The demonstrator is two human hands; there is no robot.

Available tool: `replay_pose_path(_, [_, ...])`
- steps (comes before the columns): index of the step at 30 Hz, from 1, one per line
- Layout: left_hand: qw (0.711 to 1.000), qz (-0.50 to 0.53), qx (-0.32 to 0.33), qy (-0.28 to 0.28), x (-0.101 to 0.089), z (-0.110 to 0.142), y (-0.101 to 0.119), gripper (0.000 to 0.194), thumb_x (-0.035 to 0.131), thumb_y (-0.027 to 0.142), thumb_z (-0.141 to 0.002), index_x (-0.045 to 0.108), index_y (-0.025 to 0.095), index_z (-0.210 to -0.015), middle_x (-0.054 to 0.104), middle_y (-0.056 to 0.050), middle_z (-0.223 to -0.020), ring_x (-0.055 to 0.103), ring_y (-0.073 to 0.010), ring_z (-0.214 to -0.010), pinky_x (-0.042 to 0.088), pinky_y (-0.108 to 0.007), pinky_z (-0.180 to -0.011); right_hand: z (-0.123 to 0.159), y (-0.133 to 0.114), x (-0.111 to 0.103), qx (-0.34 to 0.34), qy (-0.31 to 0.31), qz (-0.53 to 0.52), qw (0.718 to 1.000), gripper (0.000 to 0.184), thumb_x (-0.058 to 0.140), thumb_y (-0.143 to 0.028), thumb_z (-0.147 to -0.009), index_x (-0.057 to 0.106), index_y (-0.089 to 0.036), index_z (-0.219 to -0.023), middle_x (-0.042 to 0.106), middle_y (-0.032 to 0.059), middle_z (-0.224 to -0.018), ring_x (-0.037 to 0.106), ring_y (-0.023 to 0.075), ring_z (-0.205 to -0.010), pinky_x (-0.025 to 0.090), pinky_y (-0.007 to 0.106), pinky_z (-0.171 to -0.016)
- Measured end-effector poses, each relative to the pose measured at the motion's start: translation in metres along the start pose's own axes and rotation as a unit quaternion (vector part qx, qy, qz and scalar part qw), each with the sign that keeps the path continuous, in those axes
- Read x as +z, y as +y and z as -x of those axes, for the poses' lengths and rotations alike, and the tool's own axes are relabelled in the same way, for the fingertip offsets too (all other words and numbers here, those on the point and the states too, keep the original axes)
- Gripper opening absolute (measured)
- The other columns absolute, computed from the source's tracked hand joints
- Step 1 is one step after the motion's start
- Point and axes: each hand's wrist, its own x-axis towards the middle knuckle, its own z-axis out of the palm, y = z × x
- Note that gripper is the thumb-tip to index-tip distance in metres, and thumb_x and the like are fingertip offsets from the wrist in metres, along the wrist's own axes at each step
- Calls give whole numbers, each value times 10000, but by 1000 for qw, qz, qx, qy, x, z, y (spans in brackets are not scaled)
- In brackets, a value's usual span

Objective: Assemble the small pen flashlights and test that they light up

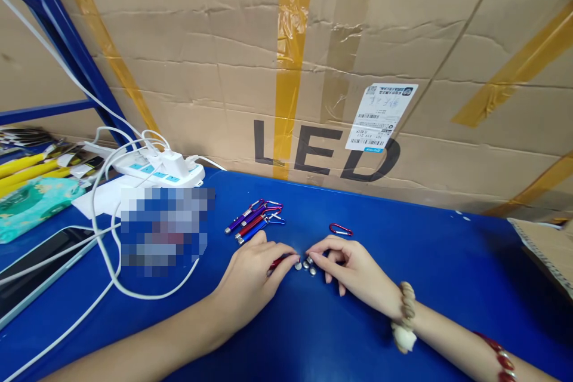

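Note:
My left hand (250,271) is closed around a small red metal tube (276,262), most of it hidden by the fingers. Just beyond that thumb and fingertip a round silver button cell (298,266) shows. My right hand (356,265) pinches at silver button cells (308,261) between thumb and forefinger. Another button cell (312,271) rests on the blue table (313,334) below the pinch. Behind my left hand lie several keychain flashlights (253,221), purple, red and blue, with carabiner clips. A loose red carabiner (341,230) sits beyond my right hand.
A large cardboard box (215,71) marked LED stands along the back edge. At left are a white power strip (188,174) with looping cables, a phone (40,268), a teal soft pack (40,203) and yellow-handled items (31,167). A cardboard flap (544,245) juts in at right.

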Motion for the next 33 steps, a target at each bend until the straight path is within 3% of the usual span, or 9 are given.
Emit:
replay_pose_path(5, [999, 6, -53, 4, 2, 0, -2, 134, 483, 184, -879, 601, 206, -936, 551, 1, -684, 493, -206, -686, 385, -273, -583, -3, -3, -5, 56, -28, -32, 998, 448, 518, -526, -790, 571, -119, -969, 529, -35, -518, 456, 48, -324, 397, 128, -299])
replay_pose_path(13, [997, 9, -70, -14, 3, -1, -3, 205, 557, 91, -804, 544, 193, -980, 491, 17, -695, 489, -202, -705, 412, -290, -663, -6, -2, -13, 50, 40, 15, 998, 421, 587, -499, -739, 618, -124, -927, 462, -47, -511, 441, 48, -358, 413, 128, -277])
replay_pose_path(18, [998, 16, -59, -22, 6, -1, -5, 200, 588, 96, -798, 538, 197, -962, 491, 21, -703, 499, -197, -711, 419, -279, -667, -8, 1, -15, 39, 37, 32, 998, 403, 597, -487, -734, 624, -135, -928, 538, -5, -653, 473, 45, -397, 408, 120, -270])
replay_pose_path(22, [998, 4, -53, -23, 5, -2, -5, 130, 570, 156, -848, 533, 193, -968, 501, 16, -721, 506, -200, -723, 432, -289, -680, -8, 3, -15, 17, 28, 12, 999, 452, 610, -465, -739, 571, -159, -1069, 576, 37, -843, 504, 47, -444, 417, 127, -276])
replay_pose_path(26, [995, -98, -19, -5, 0, -3, -6, 112, 442, 154, -904, 529, 180, -970, 542, -43, -888, 500, -235, -845, 434, -342, -751, -9, 9, -18, -32, 123, 29, 992, 401, 570, -449, -772, 580, -153, -1041, 572, 72, -917, 494, 51, -459, 418, 158, -310])
replay_pose_path(29, [970, -241, -3, 7, -3, -4, -13, 198, 394, 141, -905, 522, 152, -1056, 520, -104, -1026, 477, -281, -929, 421, -407, -791, -10, 12, -21, -86, 195, 86, 973, 308, 555, -376, -779, 608, -166, -999, 533, 96, -1092, 530, 55, -516, 475, 209, -441])
replay_pose_path(33, [931, -363, -27, 9, -3, -3, -22, 281, 370, 162, -895, 501, 74, -1128, 505, -168, -1026, 477, -324, -926, 433, -422, -738, -10, 12, -20, -81, 181, 141, 970, 324, 534, -308, -770, 578, -190, -1069, 537, 90, -1138, 583, 89, -587, 493, 255, -549])
